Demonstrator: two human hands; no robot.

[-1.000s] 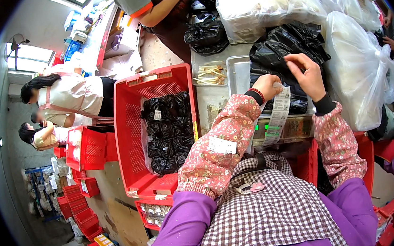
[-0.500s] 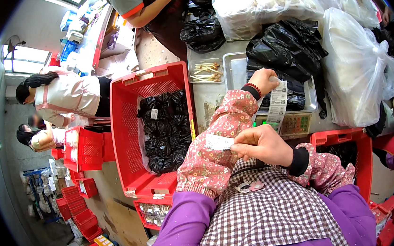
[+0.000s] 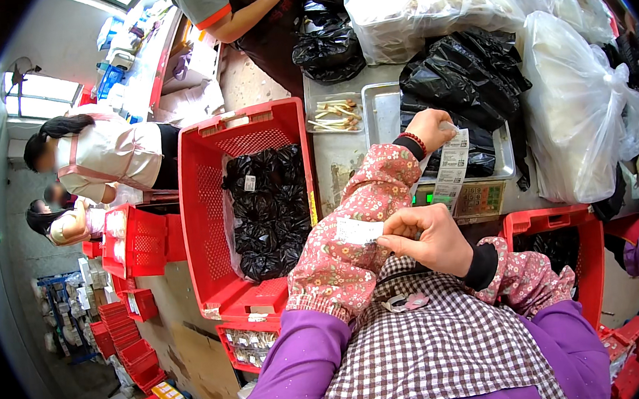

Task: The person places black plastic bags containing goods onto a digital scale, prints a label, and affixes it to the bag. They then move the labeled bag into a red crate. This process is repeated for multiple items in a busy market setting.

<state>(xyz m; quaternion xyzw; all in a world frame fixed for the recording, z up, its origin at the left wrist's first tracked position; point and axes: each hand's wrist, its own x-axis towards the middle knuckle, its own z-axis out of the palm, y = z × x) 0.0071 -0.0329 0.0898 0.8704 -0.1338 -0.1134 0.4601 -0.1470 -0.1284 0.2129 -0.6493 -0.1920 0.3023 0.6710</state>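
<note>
My left hand (image 3: 430,130) is closed on the end of a strip of white printed labels (image 3: 453,163), which hangs over the front of a digital scale (image 3: 479,198). My right hand (image 3: 430,241) pinches the edge of a white label (image 3: 355,229) lying on my floral left sleeve. Beyond my hands, a metal tray (image 3: 380,105) and crumpled black plastic bags (image 3: 461,70) sit on the scale. Beside them lies a small tray (image 3: 317,126) of pale, long-stemmed mushrooms. To my left a red crate (image 3: 205,195) holds several black bagged packages (image 3: 267,212).
Large translucent bags (image 3: 566,122) crowd the right of the metal table (image 3: 336,167). A person (image 3: 257,28) handles black bags across it; others (image 3: 107,154) work at the left. A red crate (image 3: 584,266) stands at lower right, stacked red crates (image 3: 125,341) at lower left.
My right hand has dropped from above the black bags to the label on my left sleeve. My left hand has shifted slightly, still on the label strip.
</note>
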